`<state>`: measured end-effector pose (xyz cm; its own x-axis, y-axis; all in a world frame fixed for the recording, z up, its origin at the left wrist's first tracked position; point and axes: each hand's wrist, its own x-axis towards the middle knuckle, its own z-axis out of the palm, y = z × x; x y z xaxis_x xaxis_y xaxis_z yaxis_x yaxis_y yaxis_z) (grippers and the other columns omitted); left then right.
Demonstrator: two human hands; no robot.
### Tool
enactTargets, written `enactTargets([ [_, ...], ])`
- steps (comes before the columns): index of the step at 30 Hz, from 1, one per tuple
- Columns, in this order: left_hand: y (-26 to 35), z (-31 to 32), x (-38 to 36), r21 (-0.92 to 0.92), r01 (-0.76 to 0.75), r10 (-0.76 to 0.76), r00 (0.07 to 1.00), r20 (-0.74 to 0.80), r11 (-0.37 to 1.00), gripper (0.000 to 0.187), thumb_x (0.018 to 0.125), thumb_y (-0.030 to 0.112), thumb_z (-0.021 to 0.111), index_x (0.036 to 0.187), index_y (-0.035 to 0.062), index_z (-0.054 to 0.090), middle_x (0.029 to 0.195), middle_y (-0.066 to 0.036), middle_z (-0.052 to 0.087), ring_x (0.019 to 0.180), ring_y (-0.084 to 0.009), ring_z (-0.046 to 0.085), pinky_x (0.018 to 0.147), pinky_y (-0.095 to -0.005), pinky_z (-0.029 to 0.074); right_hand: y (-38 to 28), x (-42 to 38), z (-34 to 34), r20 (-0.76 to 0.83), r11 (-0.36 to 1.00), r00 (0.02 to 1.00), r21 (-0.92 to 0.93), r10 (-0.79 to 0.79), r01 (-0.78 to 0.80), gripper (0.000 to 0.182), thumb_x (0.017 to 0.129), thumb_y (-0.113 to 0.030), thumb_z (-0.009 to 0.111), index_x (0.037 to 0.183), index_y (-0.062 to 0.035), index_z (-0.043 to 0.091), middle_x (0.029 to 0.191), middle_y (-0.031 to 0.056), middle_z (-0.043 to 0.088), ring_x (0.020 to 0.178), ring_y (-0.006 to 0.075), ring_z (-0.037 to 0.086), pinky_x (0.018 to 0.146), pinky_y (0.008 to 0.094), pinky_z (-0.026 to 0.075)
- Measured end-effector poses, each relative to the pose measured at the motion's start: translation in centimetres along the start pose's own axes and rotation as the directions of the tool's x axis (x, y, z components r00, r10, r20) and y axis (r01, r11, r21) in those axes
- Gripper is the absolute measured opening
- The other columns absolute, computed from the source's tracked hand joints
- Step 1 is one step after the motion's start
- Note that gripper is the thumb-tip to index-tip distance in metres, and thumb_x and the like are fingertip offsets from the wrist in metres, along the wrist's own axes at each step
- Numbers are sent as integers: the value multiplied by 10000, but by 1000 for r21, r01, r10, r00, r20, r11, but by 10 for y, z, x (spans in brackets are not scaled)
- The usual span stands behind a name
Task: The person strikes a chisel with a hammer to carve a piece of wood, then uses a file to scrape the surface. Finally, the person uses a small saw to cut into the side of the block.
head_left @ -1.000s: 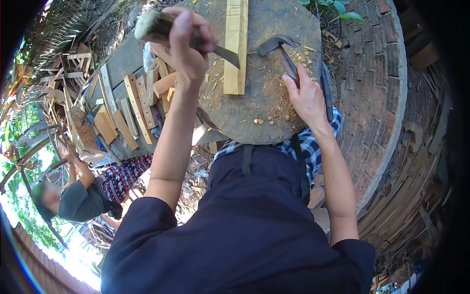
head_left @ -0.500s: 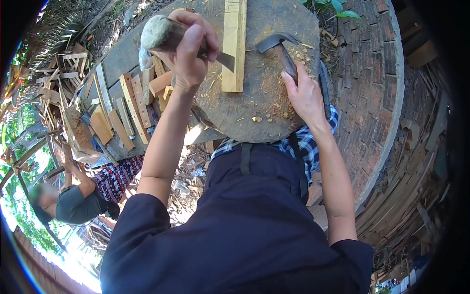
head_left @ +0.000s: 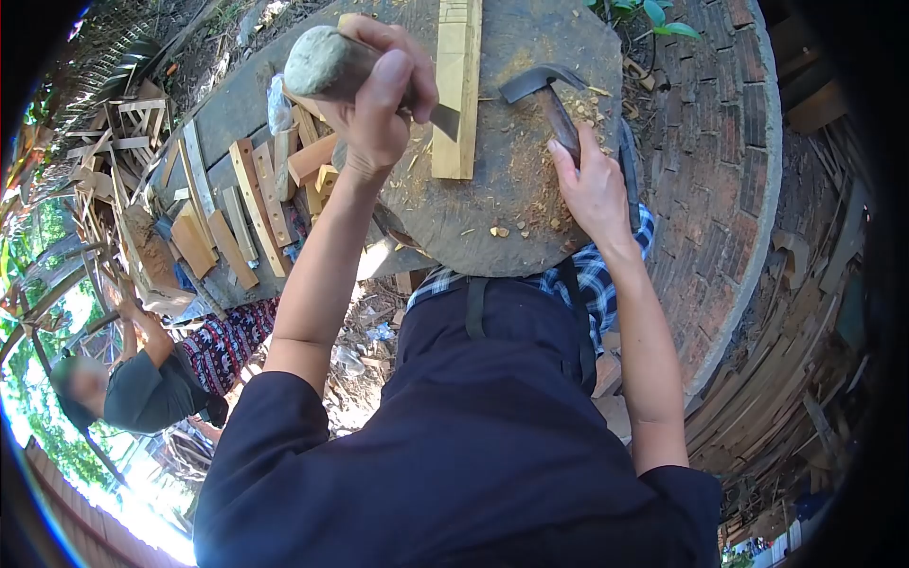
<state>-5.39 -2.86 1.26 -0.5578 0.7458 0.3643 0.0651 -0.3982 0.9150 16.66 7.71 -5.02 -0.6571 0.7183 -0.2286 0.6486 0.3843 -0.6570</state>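
Note:
My left hand [head_left: 383, 95] is closed round the wooden handle of a chisel [head_left: 327, 64], whose battered butt end faces up at me. The chisel's flat metal blade overlaps the left edge of a pale wooden bar [head_left: 457, 104], which lies lengthwise on the worn round work surface [head_left: 530, 28] with pencil lines at its far end. In my right hand [head_left: 597, 185], fingers wrapped round its dark handle, is a claw hammer [head_left: 559, 109]. The hammer's head rests low over the surface, right of the bar, among wood shavings.
Cut wooden pieces [head_left: 256, 199] lie in a row at the left, near a clear plastic bag [head_left: 278, 104]. Another person [head_left: 156, 379] sits at the lower left. A curved brick wall [head_left: 710, 189] borders the right side, with stacked timber [head_left: 795, 360] beyond it.
The chisel and my left hand have shifted slightly right, along with the bar in view. My right hand holds the hammer in nearly the same place. The other person's arms have moved.

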Motion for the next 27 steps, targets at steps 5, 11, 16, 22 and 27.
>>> enactTargets([
  [5, 1, 0, 0, -12, 11, -11, 1000, 4, 1000, 276, 922, 301, 500, 892, 36, 433, 645, -131, 497, 400, -150, 380, 388, -292, 362, 1, 0, 0, 12, 1000, 1000, -17, 20, -20, 429, 958, -332, 573, 1231, -8, 511, 815, 307, 662, 831, 507, 644, 724, 558, 501],
  [11, 0, 4, 0, 29, 25, -25, 999, -26, 999, 254, 917, 283, 497, 894, 38, 434, 649, -129, 495, 402, -147, 371, 389, -295, 362, 0, 1, 0, 12, 999, 1000, -23, 24, -23, 427, 957, -339, 575, 1224, -11, 511, 814, 306, 663, 833, 508, 644, 728, 560, 502],
  [16, -2, 2, -1, 26, 9, -8, 1000, -18, 1000, 245, 914, 274, 494, 892, 38, 435, 651, -129, 495, 404, -145, 368, 389, -294, 362, 0, 1, 0, 6, 1000, 1000, -10, 21, -21, 412, 958, -341, 572, 1204, -16, 512, 806, 301, 664, 831, 508, 644, 727, 564, 500],
  [22, -4, 1, -1, -44, 1, -1, 1000, -4, 999, 261, 916, 285, 507, 891, 34, 439, 648, -133, 497, 402, -144, 369, 380, -288, 356, 1, 1, 0, 13, 999, 1000, -21, 26, -26, 403, 958, -340, 573, 1200, -23, 516, 808, 302, 664, 827, 508, 644, 724, 565, 500],
  [27, -8, -2, 0, -100, -1, 3, 1000, 16, 995, 267, 913, 286, 530, 893, 35, 441, 645, -133, 500, 396, -142, 366, 375, -288, 356, -1, 1, -1, 11, 999, 1000, -20, 29, -28, 400, 958, -341, 575, 1192, -22, 518, 817, 304, 665, 832, 507, 644, 725, 565, 497],
])
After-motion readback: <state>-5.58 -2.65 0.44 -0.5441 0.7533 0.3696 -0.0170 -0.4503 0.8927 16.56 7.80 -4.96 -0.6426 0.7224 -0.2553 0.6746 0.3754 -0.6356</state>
